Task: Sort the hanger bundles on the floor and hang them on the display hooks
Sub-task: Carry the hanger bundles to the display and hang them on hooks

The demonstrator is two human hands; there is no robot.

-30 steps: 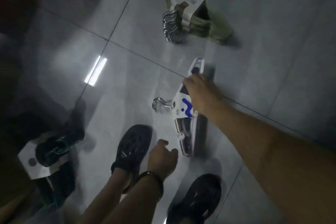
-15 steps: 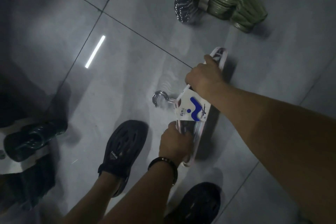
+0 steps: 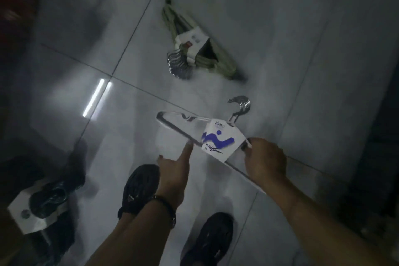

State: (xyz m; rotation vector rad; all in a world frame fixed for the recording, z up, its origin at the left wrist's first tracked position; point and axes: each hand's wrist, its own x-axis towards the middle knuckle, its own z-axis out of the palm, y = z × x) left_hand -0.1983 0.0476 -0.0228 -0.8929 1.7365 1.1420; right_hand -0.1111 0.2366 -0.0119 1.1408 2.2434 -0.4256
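Right hand gripped the white bundle, left hand touched it with one straight finger; green bundle and black bundle near it lay unhung.

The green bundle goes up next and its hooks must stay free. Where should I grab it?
Likely the green bundle at its white sleeve, from above. The sleeve bands the hangers at their middle, so they should lift as one, and the hooks jut out beside it, left clear. Your right hand holds the white bundle, so use the left hand.
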